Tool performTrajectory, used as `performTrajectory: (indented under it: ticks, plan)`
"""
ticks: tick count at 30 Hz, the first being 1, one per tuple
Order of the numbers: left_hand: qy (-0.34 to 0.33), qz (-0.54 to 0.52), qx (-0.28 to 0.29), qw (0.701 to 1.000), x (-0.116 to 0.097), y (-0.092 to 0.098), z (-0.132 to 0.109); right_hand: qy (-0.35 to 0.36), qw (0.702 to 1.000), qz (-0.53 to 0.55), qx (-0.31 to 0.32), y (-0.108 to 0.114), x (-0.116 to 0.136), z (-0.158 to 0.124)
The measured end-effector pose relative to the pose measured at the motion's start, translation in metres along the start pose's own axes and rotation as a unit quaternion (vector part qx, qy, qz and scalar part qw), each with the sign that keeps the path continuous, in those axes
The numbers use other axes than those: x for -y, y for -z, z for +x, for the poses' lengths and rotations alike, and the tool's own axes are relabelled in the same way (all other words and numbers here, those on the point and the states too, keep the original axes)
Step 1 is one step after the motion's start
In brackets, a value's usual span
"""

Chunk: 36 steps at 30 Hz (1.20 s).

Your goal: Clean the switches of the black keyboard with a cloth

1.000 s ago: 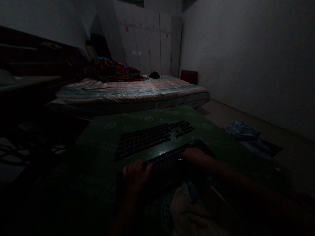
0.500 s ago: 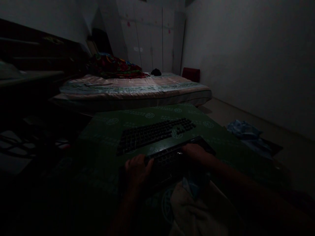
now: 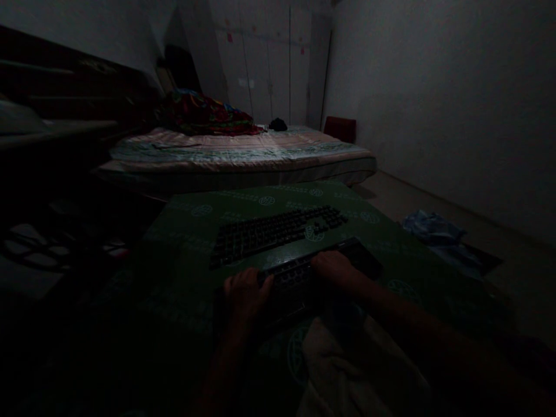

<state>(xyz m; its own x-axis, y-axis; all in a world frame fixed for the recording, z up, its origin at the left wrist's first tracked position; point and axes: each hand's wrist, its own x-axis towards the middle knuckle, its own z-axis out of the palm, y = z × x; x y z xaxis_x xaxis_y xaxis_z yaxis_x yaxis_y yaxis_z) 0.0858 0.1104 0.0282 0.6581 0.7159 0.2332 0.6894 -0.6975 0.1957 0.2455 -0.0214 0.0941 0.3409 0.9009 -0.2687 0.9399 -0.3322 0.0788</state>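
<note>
Green, printed with pale round emblems and lettering, the tabletop (image 3: 182, 231) spreads out under both our hands. The dark keyboard (image 3: 291, 277) lies on it, directly beneath our two grips and slanting a little, its right end farther from us than its left.

Our left grip (image 3: 246, 292) is closed on the keyboard's left part, the fingers bent over toward the far edge and the thumb set apart from them on the top, pointing away from us. Our right grip (image 3: 332, 267) is curled in against the keyboard's upper side, right of the middle; its fingertips are hidden, so we cannot tell whether it pinches anything. Between the two grips we see a stretch of the keyboard with small, regular shapes across it, too dim to make out well. Its right end sticks out beyond our right grip.

Just past both grips, on the far side of the keyboard and apart from it, dark keycaps (image 3: 264, 231) lie in keyboard-like rows, with green showing in the gaps toward the right. Nearer to us than the right grip, below its wrist, is a crumpled beige cloth (image 3: 343, 376). Well beyond the grips stands a bed (image 3: 247, 153) with a striped cover, and off to their right, a bluish cloth (image 3: 434, 229) lies in a heap.
</note>
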Motion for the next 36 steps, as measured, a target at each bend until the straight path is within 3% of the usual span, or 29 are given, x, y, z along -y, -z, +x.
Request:
performTrajectory:
  ticks: [36]
  plan:
    - [0.003, -0.009, -0.008, 1.0, -0.001, -0.001, -0.001, -0.042, 0.998, 0.041, 0.013, -0.005, -0.001, -0.009]
